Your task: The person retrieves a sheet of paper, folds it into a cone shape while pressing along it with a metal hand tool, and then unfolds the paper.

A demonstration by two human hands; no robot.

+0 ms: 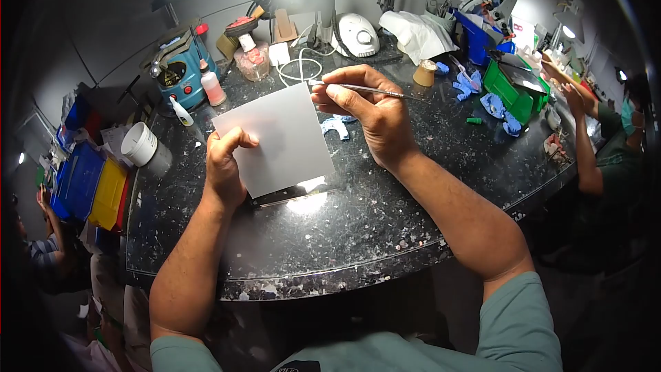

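A flat, square, greyish-white sheet (279, 141) is held tilted above the dark speckled table (372, 213). My left hand (227, 165) grips its left edge, thumb on top and the other fingers hidden behind it. In my right hand (368, 107) is a thin metal tool (365, 88), pinched between thumb and fingers, its left end beside the sheet's upper right corner. Behind the sheet and just right of it, a crumpled light-blue piece (336, 126) lies on the table.
At the back left stand a blue machine (184, 72), a pink-liquid bottle (212, 85) and a white tub (140, 145). A white device (357, 36) stands behind. Green bin (513, 86) and blue gloves (492, 105) lie right. People sit at both sides.
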